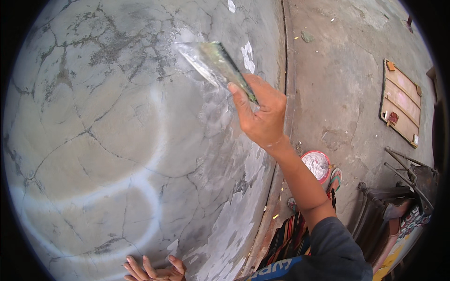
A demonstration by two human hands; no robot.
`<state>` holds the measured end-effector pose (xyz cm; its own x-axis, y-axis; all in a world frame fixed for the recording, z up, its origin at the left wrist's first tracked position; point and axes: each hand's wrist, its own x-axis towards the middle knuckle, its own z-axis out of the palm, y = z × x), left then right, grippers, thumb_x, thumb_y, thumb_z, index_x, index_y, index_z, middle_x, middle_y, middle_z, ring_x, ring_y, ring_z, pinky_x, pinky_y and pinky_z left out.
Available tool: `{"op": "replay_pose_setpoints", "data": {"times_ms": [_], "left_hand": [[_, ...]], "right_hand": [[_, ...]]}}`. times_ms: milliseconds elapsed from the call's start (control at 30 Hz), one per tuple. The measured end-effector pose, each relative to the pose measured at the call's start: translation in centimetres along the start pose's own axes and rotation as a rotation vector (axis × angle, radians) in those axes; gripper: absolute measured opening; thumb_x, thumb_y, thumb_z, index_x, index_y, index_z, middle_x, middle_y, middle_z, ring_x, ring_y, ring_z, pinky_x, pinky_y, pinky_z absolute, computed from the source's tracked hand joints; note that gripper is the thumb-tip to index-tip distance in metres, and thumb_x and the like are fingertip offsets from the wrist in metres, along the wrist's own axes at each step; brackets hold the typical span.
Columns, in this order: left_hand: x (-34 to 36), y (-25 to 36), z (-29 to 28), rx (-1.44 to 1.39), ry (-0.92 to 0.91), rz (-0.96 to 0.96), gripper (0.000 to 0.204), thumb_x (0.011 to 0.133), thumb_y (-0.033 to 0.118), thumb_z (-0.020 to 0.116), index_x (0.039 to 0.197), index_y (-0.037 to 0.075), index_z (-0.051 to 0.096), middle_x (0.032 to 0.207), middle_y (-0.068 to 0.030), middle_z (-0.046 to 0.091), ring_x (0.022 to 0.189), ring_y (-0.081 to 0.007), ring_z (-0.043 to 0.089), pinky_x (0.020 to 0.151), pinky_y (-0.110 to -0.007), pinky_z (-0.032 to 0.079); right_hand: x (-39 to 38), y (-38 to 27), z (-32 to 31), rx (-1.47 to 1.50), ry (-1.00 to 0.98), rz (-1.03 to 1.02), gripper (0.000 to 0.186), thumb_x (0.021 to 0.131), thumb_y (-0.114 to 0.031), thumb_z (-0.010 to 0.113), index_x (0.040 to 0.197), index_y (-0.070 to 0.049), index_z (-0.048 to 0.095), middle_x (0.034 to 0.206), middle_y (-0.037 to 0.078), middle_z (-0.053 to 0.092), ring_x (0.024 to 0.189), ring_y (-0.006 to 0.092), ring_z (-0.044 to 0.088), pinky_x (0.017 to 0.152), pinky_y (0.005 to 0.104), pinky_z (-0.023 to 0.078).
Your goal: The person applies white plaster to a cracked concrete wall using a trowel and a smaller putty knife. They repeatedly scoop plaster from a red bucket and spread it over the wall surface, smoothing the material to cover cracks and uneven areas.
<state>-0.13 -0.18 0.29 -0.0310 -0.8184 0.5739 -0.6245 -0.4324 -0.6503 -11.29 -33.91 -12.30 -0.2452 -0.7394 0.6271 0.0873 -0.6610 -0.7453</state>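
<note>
My right hand (262, 112) grips a flat putty scraper (211, 63) by its narrow end, fingers closed round it. Its wide blade is smeared with pale paste and slants up and left over the cracked grey wall (117, 154). Whether the blade edge touches the wall I cannot tell. Low in the view, my left hand (157, 271) has its fingers spread against or just over the wall, with nothing seen in it; its lower part is cut off. Whitish patches (229, 229) of filler lie on the wall near the right forearm and around the scraper.
By my sandalled foot (335, 178) stands a red-rimmed tub (316, 166) of white paste. On the concrete floor (337, 93) lies a framed wooden board (401, 103). Dark furniture with metal legs (412, 173) stands at the lower right. Pale blue-white curved lines (154, 206) mark the wall.
</note>
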Motion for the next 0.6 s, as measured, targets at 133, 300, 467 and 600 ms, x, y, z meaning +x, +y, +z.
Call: {"op": "replay_pose_setpoints", "data": {"times_ms": [133, 300, 467, 600], "left_hand": [[0.2, 0.1, 0.1, -0.003, 0.008, 0.004, 0.058, 0.085, 0.050, 0.052, 0.126, 0.009, 0.047, 0.138, -0.0195, 0.045, 0.133, -0.0361, 0.035, 0.113, -0.055, 0.010], [0.0, 0.3, 0.0, 0.010, -0.010, -0.016, 0.059, 0.085, 0.051, 0.052, 0.127, 0.010, 0.046, 0.137, -0.0190, 0.045, 0.132, -0.0363, 0.036, 0.112, -0.056, 0.011], [-0.1, 0.4, 0.1, 0.047, -0.011, -0.028, 0.058, 0.086, 0.052, 0.052, 0.126, 0.011, 0.046, 0.137, -0.0184, 0.045, 0.130, -0.0371, 0.037, 0.110, -0.058, 0.013], [0.3, 0.6, 0.1, 0.067, -0.014, -0.018, 0.058, 0.086, 0.053, 0.052, 0.126, 0.010, 0.046, 0.137, -0.0189, 0.044, 0.130, -0.0377, 0.037, 0.109, -0.059, 0.014]], "right_hand": [[0.8, 5.6, -0.8, -0.070, -0.045, 0.462, 0.022, 0.085, -0.010, 0.065, 0.105, 0.000, 0.068, 0.091, 0.013, 0.070, 0.073, 0.0218, 0.066, 0.063, 0.0312, 0.050], [-1.8, 6.2, -0.3, 0.024, -0.132, 0.227, 0.027, 0.085, -0.003, 0.065, 0.112, -0.001, 0.067, 0.100, 0.013, 0.071, 0.083, 0.0127, 0.065, 0.075, 0.0257, 0.049], [-7.5, 2.9, -1.6, 0.055, -0.291, 0.082, 0.053, 0.067, 0.011, 0.061, 0.116, -0.007, 0.067, 0.114, 0.011, 0.068, 0.090, 0.0255, 0.067, 0.077, 0.0306, 0.052], [-12.4, -1.2, -3.0, 0.092, -0.424, 0.042, 0.057, 0.063, 0.013, 0.059, 0.115, -0.010, 0.068, 0.116, 0.009, 0.067, 0.095, 0.0242, 0.067, 0.081, 0.0310, 0.055]]}}
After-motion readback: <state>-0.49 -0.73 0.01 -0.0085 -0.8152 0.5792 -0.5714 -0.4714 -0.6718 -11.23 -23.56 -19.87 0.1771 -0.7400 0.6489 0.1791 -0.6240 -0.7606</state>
